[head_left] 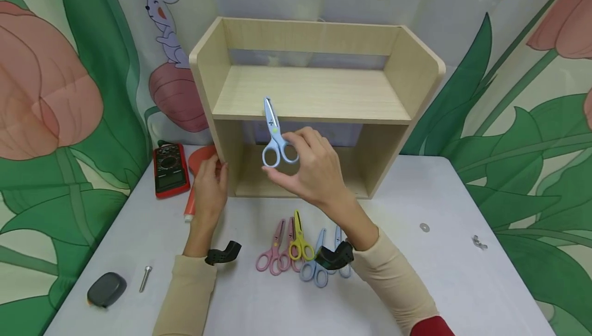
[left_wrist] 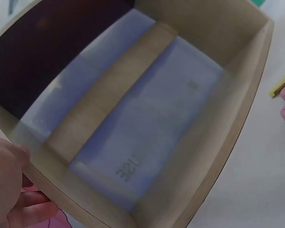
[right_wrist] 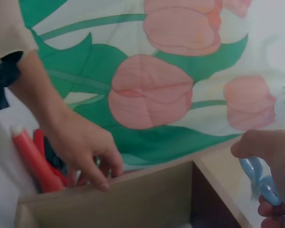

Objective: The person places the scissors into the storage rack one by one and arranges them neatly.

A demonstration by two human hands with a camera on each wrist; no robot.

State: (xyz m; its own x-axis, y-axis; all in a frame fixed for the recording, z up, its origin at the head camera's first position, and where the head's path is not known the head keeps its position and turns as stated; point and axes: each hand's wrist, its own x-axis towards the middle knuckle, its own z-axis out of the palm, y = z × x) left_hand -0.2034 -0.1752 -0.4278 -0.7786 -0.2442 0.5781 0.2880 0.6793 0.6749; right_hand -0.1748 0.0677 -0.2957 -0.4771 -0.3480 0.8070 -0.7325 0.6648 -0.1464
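My right hand (head_left: 314, 166) holds a pair of light blue scissors (head_left: 273, 130) by one handle loop, in front of a two-tier wooden shelf (head_left: 310, 92). The blades point up. In the right wrist view, part of the scissors (right_wrist: 253, 171) shows beside the thumb. My left hand (head_left: 210, 187) grips the front edge of the shelf's left side panel; the left wrist view shows its fingers (left_wrist: 35, 209) against the wooden edge. On the table below lie pink scissors (head_left: 276, 248), yellow scissors (head_left: 298, 238) and more blue scissors (head_left: 319, 259), partly behind the right wrist.
A red multimeter (head_left: 170, 170) and an orange-red object with a handle (head_left: 190, 205) lie left of the shelf. Nearer are a grey tape measure (head_left: 107, 290) and a bolt (head_left: 145, 278). A washer (head_left: 424, 227) and a small metal piece (head_left: 479, 242) lie at right.
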